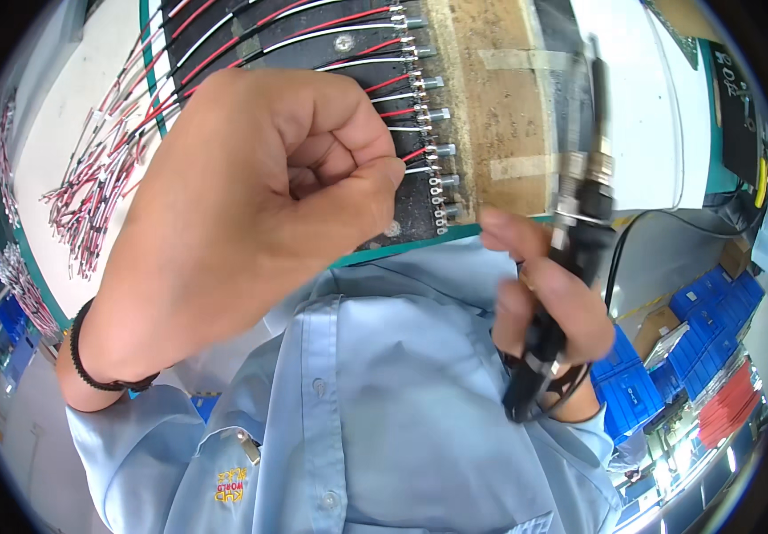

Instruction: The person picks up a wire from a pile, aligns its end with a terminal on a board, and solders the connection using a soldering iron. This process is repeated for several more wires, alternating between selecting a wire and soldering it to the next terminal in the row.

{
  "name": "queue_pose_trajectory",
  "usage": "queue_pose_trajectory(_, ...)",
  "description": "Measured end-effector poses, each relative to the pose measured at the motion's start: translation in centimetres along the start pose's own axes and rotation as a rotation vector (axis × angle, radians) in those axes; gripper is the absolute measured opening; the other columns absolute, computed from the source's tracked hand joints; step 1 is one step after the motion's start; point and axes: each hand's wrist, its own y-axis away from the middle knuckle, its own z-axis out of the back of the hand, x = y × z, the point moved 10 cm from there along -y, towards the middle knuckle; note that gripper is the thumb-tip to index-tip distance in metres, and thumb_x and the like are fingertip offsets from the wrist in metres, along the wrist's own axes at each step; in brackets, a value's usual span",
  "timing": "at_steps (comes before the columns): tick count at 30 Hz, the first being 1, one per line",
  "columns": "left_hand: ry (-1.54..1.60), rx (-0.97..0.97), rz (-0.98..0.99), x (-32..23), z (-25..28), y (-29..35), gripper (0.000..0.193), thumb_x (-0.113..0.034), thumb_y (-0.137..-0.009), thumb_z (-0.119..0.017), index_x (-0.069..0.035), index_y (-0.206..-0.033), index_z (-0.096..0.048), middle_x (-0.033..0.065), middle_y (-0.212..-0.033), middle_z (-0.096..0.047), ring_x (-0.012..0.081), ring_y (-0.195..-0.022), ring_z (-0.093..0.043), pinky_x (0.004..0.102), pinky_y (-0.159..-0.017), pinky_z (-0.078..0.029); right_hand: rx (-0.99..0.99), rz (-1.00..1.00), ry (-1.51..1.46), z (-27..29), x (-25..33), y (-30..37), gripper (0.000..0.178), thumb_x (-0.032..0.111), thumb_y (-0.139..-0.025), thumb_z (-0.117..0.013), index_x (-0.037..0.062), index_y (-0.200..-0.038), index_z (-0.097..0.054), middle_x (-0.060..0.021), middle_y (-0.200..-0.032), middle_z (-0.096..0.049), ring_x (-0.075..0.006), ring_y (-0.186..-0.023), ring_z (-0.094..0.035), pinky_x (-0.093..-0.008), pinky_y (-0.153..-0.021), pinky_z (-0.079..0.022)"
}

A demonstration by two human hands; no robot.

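Note:
My left hand reaches over a black fixture board, thumb and forefinger pinched at its right edge. A white wire runs out from the fingertips to a small metal terminal, with a red wire just beside it. Several red and white wires lie across the board, their ends at a row of terminals. Below the fingers, more ring-shaped terminals show no wires. My right hand, smeared by motion, grips a black soldering iron, its slim end pointing away from me.
Loose wire ends hang in a bundle left of the board. Right of the terminals lies a brown strip with tape pieces. A black cable trails by my right hand. Blue bins stand farther right.

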Motion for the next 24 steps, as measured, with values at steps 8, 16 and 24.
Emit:
queue_pose_trajectory(8,-0.338,-0.057,-0.179,-2.4,0.1,0.8,0.011,-0.008,-0.092,-0.065,0.002,-0.087,-0.064,-0.0001,-0.067,-0.063,0.0038,-0.059,-0.058,0.0203,-0.054,-0.047,-0.031,0.208,0.075,-2.4,-0.4,0.0,0.042,-0.003,-0.069,-0.074,0.0085,-0.109,-0.067,-0.0088,-0.086,-0.068,-0.0204,-0.061,-0.056,-0.0298,-0.051,-0.041)
queue_pose_trajectory(16,-0.665,-0.233,-0.514,-5.7,0.1,2.4,0.012,-0.007,-0.087,-0.067,0.005,-0.090,-0.064,0.0099,-0.071,-0.066,0.0161,-0.061,-0.062,0.0296,-0.059,-0.049,-0.015,0.120,0.110,-2.8,-0.2,-0.7,0.038,-0.007,-0.074,-0.076,0.0047,-0.107,-0.062,-0.0106,-0.084,-0.069,-0.0209,-0.068,-0.062,-0.0300,-0.058,-0.048)
queue_pose_trajectory(24,-0.613,-0.829,-0.358,-1.7,15.0,11.2,0.023,-0.015,-0.094,-0.064,0.003,-0.108,-0.067,0.0090,-0.093,-0.071,0.0157,-0.084,-0.063,0.0307,-0.078,-0.051,0.016,-0.259,0.273,-2.8,-1.1,-0.6,0.018,-0.002,-0.080,-0.073,0.0004,-0.098,-0.072,-0.0178,-0.084,-0.068,-0.0248,-0.066,-0.066,-0.0320,-0.061,-0.052)
